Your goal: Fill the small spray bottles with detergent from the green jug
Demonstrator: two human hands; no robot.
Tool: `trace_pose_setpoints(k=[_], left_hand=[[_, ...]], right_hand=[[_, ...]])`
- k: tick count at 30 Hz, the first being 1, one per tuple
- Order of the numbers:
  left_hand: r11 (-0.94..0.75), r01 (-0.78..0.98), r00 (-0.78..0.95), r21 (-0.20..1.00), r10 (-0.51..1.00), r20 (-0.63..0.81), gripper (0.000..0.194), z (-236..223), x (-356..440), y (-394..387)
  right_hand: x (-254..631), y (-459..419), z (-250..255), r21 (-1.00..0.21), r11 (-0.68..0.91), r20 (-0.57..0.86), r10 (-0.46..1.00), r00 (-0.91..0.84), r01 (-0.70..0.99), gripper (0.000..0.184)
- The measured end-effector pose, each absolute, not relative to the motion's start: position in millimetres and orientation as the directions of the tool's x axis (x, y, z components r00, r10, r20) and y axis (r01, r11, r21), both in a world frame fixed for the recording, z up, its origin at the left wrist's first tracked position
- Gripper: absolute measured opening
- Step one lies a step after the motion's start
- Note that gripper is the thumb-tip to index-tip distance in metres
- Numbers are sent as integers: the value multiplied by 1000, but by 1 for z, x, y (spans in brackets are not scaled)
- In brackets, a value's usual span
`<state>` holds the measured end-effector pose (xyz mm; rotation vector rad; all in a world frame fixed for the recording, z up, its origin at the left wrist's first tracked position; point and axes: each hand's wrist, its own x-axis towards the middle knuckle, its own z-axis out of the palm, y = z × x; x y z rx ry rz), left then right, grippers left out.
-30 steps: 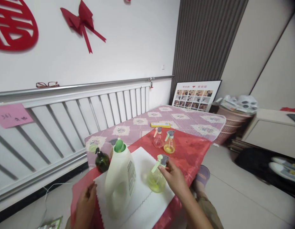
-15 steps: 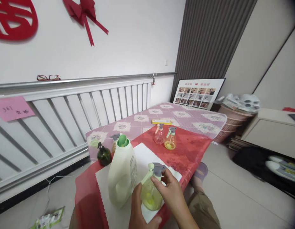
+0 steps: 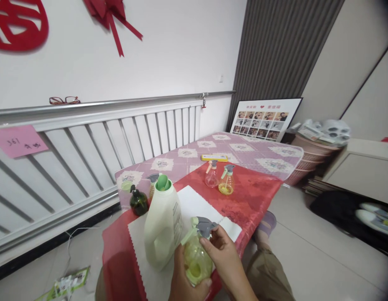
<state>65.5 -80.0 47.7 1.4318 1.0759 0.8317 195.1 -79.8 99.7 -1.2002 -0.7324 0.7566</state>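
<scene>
A clear spray bottle (image 3: 198, 257) with yellowish liquid and a grey and pale green trigger head is tilted close to me. My left hand (image 3: 185, 278) wraps round its body from the left and below. The fingers of my right hand (image 3: 221, 248) close on the grey spray head at the neck. Just left of it stands a large cream detergent jug (image 3: 164, 225), its mouth holding a green pouring insert (image 3: 163, 183). Behind the jug are a dark green pump bottle (image 3: 139, 202) and another spray bottle (image 3: 152, 184), partly hidden.
Two more spray bottles stand on the red cloth (image 3: 244, 196): an empty-looking one (image 3: 212, 175) and one with yellow liquid (image 3: 226, 184). A yellow-edged case (image 3: 214, 158) lies behind them. White cloth (image 3: 197, 200) lies under the jug. A radiator (image 3: 134, 142) borders the table.
The spray bottle has tipped in my hands, its base swinging toward me and its liquid shifting. Both hands keep hold of it. The view has shifted slightly.
</scene>
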Motion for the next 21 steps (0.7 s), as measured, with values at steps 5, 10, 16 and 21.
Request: trace_pose_setpoints(k=[5, 10, 16, 21], left_hand=[[2, 140, 390, 990, 919, -57, 99, 52, 63, -79], [23, 101, 429, 995, 901, -64, 96, 56, 62, -78], [76, 98, 486, 992, 866, -114, 97, 59, 59, -77], [128, 76, 562, 989, 814, -148, 100, 65, 56, -74]], right_hand=[[196, -80, 98, -975, 191, 97, 823, 560, -112, 43], [196, -80, 102, -976, 187, 83, 797, 599, -115, 45], [195, -83, 109, -977, 173, 67, 810, 582, -128, 44], [197, -85, 112, -970, 159, 26, 820, 572, -184, 44]])
